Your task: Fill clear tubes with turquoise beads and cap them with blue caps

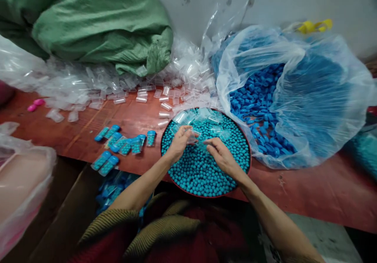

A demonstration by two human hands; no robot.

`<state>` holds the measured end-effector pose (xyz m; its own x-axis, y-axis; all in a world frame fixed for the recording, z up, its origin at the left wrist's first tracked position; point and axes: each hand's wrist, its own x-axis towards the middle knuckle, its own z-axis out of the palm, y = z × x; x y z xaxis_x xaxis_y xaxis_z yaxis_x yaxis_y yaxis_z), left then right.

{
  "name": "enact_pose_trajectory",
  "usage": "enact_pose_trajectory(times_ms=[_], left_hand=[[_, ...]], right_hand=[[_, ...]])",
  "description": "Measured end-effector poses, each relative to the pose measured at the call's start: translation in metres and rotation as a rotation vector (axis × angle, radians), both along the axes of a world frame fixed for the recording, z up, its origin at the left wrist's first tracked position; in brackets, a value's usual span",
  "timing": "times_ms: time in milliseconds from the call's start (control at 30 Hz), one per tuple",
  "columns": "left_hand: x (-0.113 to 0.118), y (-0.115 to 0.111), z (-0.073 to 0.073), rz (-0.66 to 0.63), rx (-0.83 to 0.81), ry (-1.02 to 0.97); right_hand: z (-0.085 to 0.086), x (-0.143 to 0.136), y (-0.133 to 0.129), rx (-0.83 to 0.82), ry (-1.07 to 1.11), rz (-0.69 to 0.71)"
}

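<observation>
A round tray (pixel 250 159) with a dark red rim is filled with small turquoise balls (pixel 203 172). Above its middle, my left hand (pixel 179 144) is closed around a small clear plastic container (pixel 193 136). My right hand (pixel 222 157) hovers just right of it over the balls, fingers bent inward; what they hold, if anything, is too small to make out. Several empty clear containers (pixel 182 117) lie on the balls at the tray's far side. Left of the tray, on the red tabletop, lie several capped containers (pixel 125 147) filled with turquoise balls.
A heap of clear containers (pixel 188 68) spreads along the back beside a green sack (pixel 103 23). At right, a translucent bag (pixel 321 82) lies open with blue caps (pixel 259 98) inside. Two pink pieces (pixel 35 104) sit at left. The red tabletop's (pixel 318 188) front edge runs near my body.
</observation>
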<state>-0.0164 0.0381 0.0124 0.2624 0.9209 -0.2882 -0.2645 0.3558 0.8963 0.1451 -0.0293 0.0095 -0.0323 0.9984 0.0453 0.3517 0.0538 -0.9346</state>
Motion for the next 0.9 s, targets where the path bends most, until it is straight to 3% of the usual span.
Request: enact_pose_trajectory(times_ms=[200, 333, 467, 567, 667, 800, 900], left_hand=[[0.022, -0.029, -0.016, -0.021, 0.05, -0.043], [0.021, -0.04, -0.015, -0.052, 0.155, 0.212], [0.013, -0.046, -0.012, -0.077, 0.206, 0.387], [-0.001, -0.044, -0.007, -0.065, 0.222, 0.412], [-0.025, -0.033, 0.004, 0.007, 0.244, 0.31], [-0.061, -0.019, 0.02, 0.228, 0.319, 0.26], [-0.08, -0.016, 0.021, 0.305, 0.375, 0.316]], right_hand=[[-0.013, -0.015, 0.007, -0.136, 0.195, -0.045], [-0.007, -0.016, -0.005, -0.037, -0.097, -0.003], [0.005, -0.002, -0.005, 0.018, -0.299, 0.188], [0.011, 0.004, 0.005, 0.037, -0.343, 0.226], [0.014, -0.008, 0.019, 0.237, -0.528, 0.169], [0.012, -0.051, 0.037, 0.463, -0.784, 0.47], [0.004, -0.077, 0.049, 0.451, -0.894, 0.599]])
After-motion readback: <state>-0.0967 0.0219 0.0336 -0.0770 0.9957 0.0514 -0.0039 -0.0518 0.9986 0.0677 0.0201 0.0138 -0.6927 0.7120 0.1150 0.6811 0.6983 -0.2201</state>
